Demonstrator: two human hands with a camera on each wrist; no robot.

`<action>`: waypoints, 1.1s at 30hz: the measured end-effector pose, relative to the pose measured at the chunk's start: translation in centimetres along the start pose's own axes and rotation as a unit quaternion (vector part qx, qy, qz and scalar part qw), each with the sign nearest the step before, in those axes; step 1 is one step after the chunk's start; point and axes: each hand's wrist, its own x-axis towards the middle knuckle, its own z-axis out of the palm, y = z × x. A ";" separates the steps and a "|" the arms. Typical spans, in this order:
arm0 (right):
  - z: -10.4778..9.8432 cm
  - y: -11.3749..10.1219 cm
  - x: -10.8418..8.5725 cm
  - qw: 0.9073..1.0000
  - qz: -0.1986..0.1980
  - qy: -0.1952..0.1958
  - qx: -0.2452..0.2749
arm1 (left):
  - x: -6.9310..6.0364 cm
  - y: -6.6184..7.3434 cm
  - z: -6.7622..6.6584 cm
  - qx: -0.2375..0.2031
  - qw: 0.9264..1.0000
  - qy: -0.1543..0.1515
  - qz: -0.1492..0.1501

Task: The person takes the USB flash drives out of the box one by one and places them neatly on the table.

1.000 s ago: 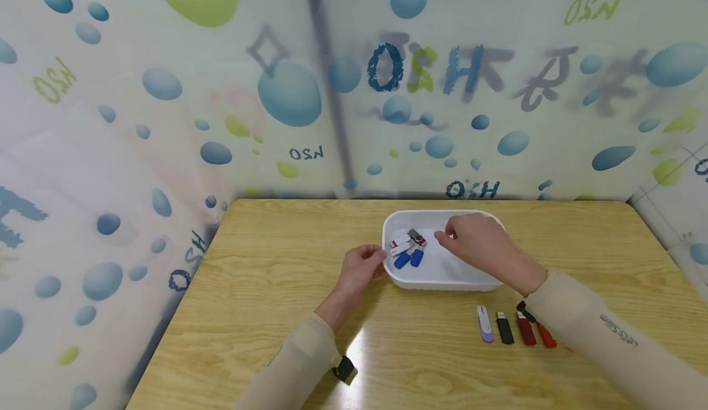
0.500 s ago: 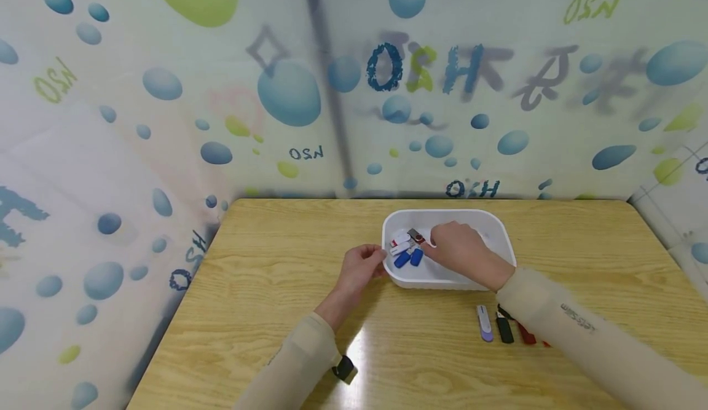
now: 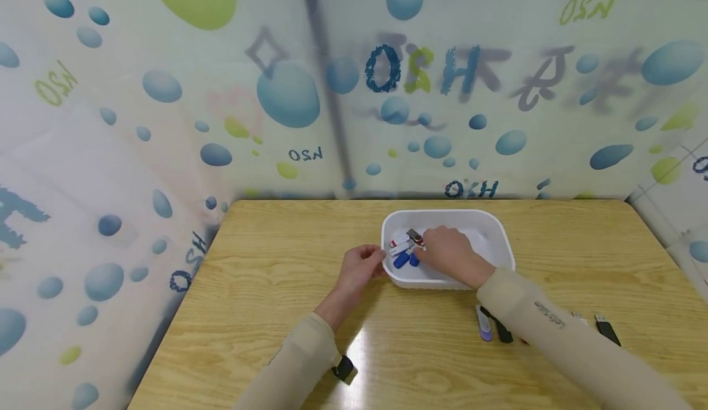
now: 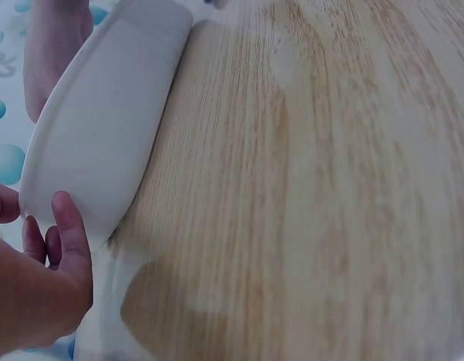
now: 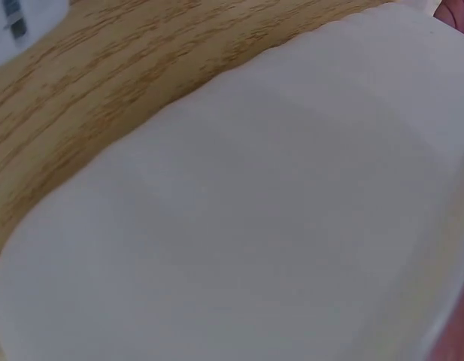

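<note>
A white plastic tray [image 3: 492,238] stands on the wooden table. At its left end my left hand [image 3: 356,272] holds the rim, thumb and fingers on either side of the wall in the left wrist view. My right hand [image 3: 450,253] reaches down inside the tray, fingers bent, at the right side of a small heap of USB sticks. A blue USB stick [image 3: 402,259], a white one [image 3: 399,248] and a grey-and-red one [image 3: 415,236] show there. Another blue USB stick [image 3: 413,261] is partly covered by the right fingertips; whether they pinch it is hidden.
In front of the tray lie more USB sticks: a white-and-purple one [image 3: 483,324], a black one [image 3: 504,332] and, further right, another black one [image 3: 607,330]. The right sleeve [image 3: 553,324] covers part of this row. A patterned backdrop [image 3: 287,96] rises behind the table.
My right hand has moved left and down within the tray to the heap of USB sticks. Its sleeve now uncovers a black USB stick at the right. The left hand stays at the rim.
</note>
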 end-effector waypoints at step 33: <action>0.9 0.0 1.2 1.000 0.008 -0.017 -0.002 | 0.1 0.0 0.1 -0.005 1.000 0.005 -0.007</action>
